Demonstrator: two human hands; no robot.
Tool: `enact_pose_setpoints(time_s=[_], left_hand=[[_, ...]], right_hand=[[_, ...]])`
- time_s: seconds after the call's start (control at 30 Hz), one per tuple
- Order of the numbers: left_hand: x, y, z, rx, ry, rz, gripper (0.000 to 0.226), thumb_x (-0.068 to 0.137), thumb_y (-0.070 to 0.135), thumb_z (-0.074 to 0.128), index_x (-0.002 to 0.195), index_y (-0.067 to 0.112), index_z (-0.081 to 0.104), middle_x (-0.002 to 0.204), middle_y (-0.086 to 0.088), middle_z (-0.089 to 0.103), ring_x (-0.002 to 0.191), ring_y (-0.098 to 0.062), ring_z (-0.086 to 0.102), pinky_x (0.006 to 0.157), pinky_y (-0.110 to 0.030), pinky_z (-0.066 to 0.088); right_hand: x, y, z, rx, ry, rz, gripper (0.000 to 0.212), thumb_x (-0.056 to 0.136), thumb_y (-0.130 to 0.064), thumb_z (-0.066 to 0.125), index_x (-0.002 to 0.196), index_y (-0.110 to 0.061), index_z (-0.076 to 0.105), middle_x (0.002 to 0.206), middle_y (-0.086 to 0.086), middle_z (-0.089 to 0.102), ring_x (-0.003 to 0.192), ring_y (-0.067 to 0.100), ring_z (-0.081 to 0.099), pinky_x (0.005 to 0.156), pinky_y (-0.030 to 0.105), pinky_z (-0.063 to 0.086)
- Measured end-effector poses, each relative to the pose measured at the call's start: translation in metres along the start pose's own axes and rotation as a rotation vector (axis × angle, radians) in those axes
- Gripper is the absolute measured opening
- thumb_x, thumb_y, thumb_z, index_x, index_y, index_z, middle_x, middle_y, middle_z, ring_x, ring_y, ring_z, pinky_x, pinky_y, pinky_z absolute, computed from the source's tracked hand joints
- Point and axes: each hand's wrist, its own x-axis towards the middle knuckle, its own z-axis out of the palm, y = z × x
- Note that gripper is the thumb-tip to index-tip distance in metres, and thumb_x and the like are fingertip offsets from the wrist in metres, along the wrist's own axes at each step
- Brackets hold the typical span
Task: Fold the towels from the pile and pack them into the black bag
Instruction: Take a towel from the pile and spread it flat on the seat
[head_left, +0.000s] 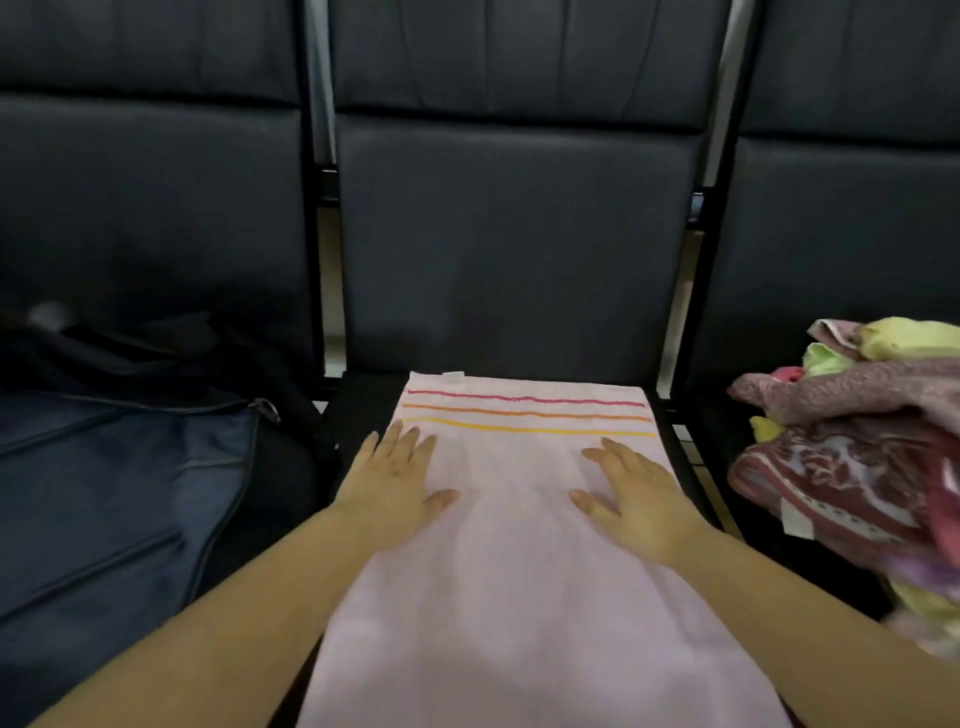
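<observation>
**Your arms and hands, bare from the frame edge down**

You wear no sleeves that show: both of your forearms come into the head view uncovered, from the lower corners up to the wrists. Your left hand (395, 491) carries no glove, ring, watch or strap, and the same goes for your right hand (636, 501). Your fingernails look short and unpainted, though the picture is soft and fine detail is hard to make out. No other part of your body or clothing shows.
</observation>
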Motion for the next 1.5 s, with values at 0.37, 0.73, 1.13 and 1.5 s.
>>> enact_pose_setpoints(time_s=[0.37, 0.73, 1.13, 1.5], left_hand=[[-0.137, 0.012, 0.038, -0.29, -0.038, -0.314, 0.046, 0.099, 0.02, 0.039, 0.144, 0.013, 0.032, 0.141, -0.008, 0.031, 0.127, -0.026, 0.038, 0.101, -0.034, 0.038], [-0.141, 0.009, 0.029, -0.559, -0.079, -0.415, 0.038, 0.096, 0.022, 0.053, 0.122, -0.005, 0.05, 0.108, -0.014, 0.06, 0.103, -0.029, 0.058, 0.076, -0.03, 0.046], [-0.19, -0.018, 0.008, -1.109, -0.038, -0.101, 0.033, 0.086, 0.01, 0.068, 0.105, 0.036, 0.069, 0.118, 0.005, 0.066, 0.11, -0.015, 0.06, 0.104, -0.037, 0.044], [-0.227, -0.025, -0.002, -0.375, 0.167, -0.008, 0.015, 0.09, 0.026, 0.065, 0.087, 0.041, 0.064, 0.09, 0.008, 0.052, 0.088, -0.012, 0.055, 0.074, -0.024, 0.039]], right_hand=[[-0.141, 0.019, 0.017, 0.333, 0.18, 0.37, 0.064, 0.087, -0.023, 0.066, 0.142, -0.013, 0.036, 0.147, 0.01, 0.032, 0.123, 0.029, 0.048, 0.097, 0.034, 0.04], [-0.179, 0.028, 0.013, 0.464, 0.132, 0.503, 0.022, 0.081, -0.017, 0.073, 0.097, -0.007, 0.063, 0.085, 0.004, 0.062, 0.088, 0.025, 0.06, 0.07, 0.03, 0.045], [-0.213, 0.046, -0.022, 1.073, -0.072, 0.246, 0.03, 0.085, 0.006, 0.063, 0.108, -0.013, 0.064, 0.101, 0.013, 0.071, 0.082, 0.019, 0.069, 0.061, 0.022, 0.053], [-0.243, 0.03, -0.031, 0.222, 0.121, 0.051, 0.02, 0.087, -0.015, 0.068, 0.079, -0.033, 0.062, 0.087, -0.006, 0.062, 0.08, 0.011, 0.059, 0.064, 0.019, 0.039]])
